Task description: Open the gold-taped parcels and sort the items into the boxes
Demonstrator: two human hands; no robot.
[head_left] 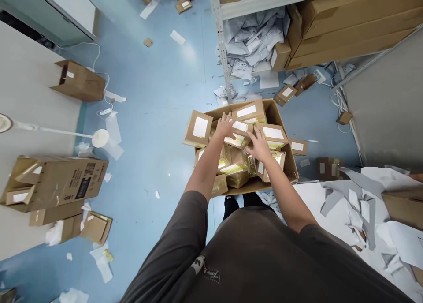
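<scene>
A large open cardboard carton [284,131] stands on the blue floor in front of my feet, piled with several small brown parcels with white labels. My left hand [225,125] rests with fingers spread on top of a labelled parcel [238,133] in the middle of the pile. My right hand [257,145] lies with fingers apart on the same heap, just right of that parcel and beside another labelled parcel [272,134]. One small parcel [198,128] leans over the carton's left rim.
A metal shelf upright [220,43] stands behind the carton, with grey mailer bags [254,43] heaped under it and big boxes [350,29] to the right. Cartons [56,184] sit at the left, a white table [333,206] with torn paper at the right, and scraps litter the floor.
</scene>
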